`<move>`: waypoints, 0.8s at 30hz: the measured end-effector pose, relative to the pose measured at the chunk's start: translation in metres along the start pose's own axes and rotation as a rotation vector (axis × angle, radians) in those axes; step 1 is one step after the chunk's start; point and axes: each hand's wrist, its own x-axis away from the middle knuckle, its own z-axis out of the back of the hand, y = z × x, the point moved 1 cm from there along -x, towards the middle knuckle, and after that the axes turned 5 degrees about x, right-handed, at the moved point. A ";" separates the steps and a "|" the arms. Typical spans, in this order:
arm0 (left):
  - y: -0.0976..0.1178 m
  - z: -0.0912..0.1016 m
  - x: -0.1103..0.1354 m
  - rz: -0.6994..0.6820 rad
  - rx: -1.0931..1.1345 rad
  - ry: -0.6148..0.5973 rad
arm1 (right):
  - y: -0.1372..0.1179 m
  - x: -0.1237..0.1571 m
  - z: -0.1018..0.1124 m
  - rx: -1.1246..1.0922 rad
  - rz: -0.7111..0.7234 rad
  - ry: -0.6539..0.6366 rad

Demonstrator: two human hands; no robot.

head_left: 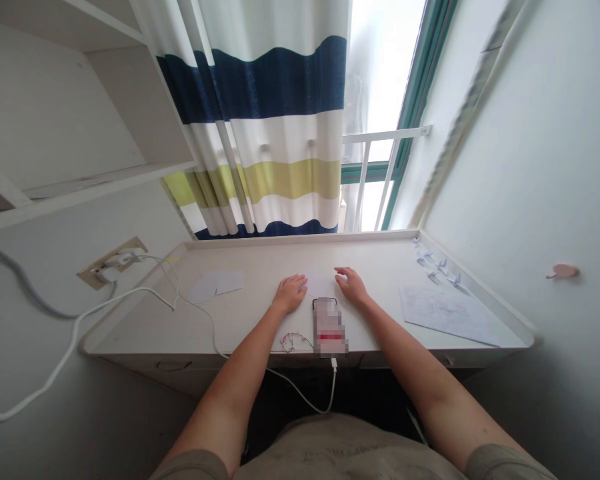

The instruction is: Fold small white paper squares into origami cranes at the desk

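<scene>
viewing from afar, i found white paper (321,283) flat on desk (375,257) between both hands. left hand (291,293) lay palm-down, fingertips at paper's left edge, grip flattened and clasping nothing, likely to steady it. right hand (353,287) sat by right side, grip loose, fingers parted; whether it touched paper, i couldn't tell. phone (326,327) lay just nearer front edge, probably for easy viewing, white cable (335,365) hanging slack. folded paper pieces (433,275) stood at right, presumably out of way.
</scene>
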 end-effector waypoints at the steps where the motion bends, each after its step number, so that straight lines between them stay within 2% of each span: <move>1: 0.000 0.000 0.000 -0.007 0.000 0.011 | 0.001 -0.001 -0.001 0.012 0.067 -0.006; 3: -0.001 0.001 0.000 -0.022 0.003 0.008 | 0.002 -0.003 -0.006 0.074 0.145 -0.034; 7: -0.001 0.001 -0.001 -0.042 0.022 -0.043 | 0.002 -0.004 -0.013 0.191 0.167 -0.064; 15: -0.002 -0.001 -0.001 -0.018 0.008 -0.033 | 0.003 0.001 -0.009 0.094 0.259 -0.135; 24: -0.001 -0.001 0.004 -0.029 0.058 0.028 | -0.005 0.003 -0.005 0.144 0.218 -0.180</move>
